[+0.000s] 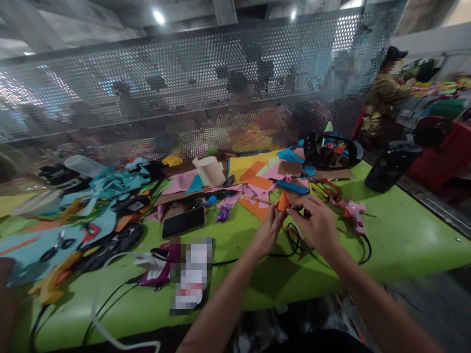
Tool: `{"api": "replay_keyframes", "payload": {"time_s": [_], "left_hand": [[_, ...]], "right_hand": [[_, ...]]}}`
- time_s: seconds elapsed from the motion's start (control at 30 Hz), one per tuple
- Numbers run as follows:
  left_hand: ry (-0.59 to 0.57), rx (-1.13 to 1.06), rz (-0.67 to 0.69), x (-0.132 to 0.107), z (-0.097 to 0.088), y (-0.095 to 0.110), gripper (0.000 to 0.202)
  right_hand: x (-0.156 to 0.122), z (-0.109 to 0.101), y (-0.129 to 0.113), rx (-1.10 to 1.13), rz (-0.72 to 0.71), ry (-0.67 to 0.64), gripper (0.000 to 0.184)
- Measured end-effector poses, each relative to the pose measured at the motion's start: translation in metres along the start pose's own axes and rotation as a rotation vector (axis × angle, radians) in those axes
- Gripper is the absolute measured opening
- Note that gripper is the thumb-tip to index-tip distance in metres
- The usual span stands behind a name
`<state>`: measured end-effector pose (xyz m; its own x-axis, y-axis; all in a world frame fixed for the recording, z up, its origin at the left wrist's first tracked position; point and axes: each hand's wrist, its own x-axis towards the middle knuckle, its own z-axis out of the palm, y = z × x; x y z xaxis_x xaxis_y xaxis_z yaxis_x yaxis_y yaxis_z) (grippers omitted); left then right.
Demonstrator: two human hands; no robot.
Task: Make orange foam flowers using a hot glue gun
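Between my two hands, just above the green table [235, 294], is a small piece of orange paper [283, 201], folded or rolled to a point at the top. My left hand [271, 228] pinches it from the left and below. The fingers of my right hand [315, 223] close on its right side. Just beyond them lies a blue utility knife [292, 187]. A pink hot glue gun [353, 214] with a lit red light rests to the right of my right hand. Black cable runs beneath my hands.
Coloured paper scraps [253, 176] cover the back. Left are a phone [184, 222], scissors [59, 245] and a yellow glue gun [55, 282]. A black tumbler [392, 166] and black bin [316, 152] stand right. Behind rises a perforated metal screen [206, 88]; a person [386, 98] sits far right.
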<state>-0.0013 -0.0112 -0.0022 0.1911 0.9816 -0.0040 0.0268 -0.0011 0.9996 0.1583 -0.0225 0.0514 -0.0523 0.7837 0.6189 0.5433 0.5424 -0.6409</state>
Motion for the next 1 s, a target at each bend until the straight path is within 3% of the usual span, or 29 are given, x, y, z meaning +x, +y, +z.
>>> {"api": "replay_keyframes", "payload": {"time_s": [0.23, 0.6, 0.77, 1.0], "left_hand": [[-0.057, 0.079, 0.000, 0.000, -0.002, 0.001, 0.051], [-0.067, -0.029, -0.027, 0.001, -0.002, 0.005, 0.059], [-0.086, -0.097, -0.112, 0.001, 0.000, 0.009, 0.068], [-0.017, -0.146, -0.136, 0.000, 0.000, 0.014, 0.078]], "right_hand": [[-0.002, 0.003, 0.001, 0.033, 0.028, 0.019, 0.012], [-0.005, 0.003, 0.006, 0.053, 0.019, 0.022, 0.006], [-0.008, 0.007, 0.007, 0.044, 0.017, 0.030, 0.006], [-0.009, 0.013, 0.006, 0.094, 0.018, 0.055, 0.009]]}}
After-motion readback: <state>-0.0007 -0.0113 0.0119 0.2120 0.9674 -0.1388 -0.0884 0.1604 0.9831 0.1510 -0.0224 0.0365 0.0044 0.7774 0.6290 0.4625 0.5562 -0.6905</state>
